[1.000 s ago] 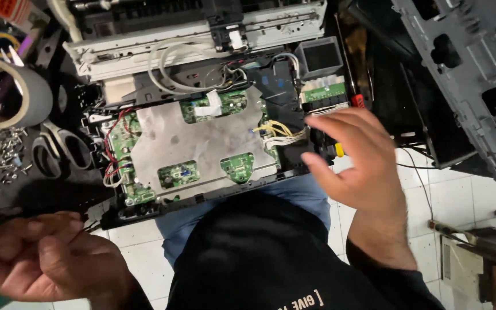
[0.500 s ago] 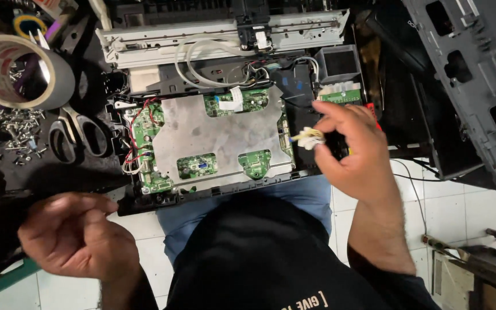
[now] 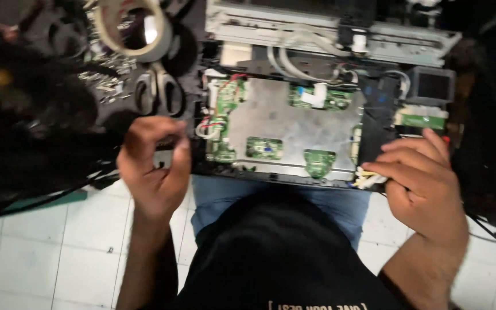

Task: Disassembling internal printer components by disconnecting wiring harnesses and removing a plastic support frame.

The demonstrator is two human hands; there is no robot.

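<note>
While two hands (image 3: 155,163) (image 3: 423,183) work, one scissors (image 3: 157,92) lies nearby.

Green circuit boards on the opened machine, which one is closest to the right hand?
The green strip board at the far right, under the small dark screen. The right hand has its fingertips just below it; the other green boards sit farther left around the metal plate.

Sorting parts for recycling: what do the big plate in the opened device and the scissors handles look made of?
Plate: probably bare sheet metal, going by its dull grey, flat, faintly reflective surface. Scissors handles: likely black plastic, smooth and moulded-looking, though the picture is blurred.
</note>
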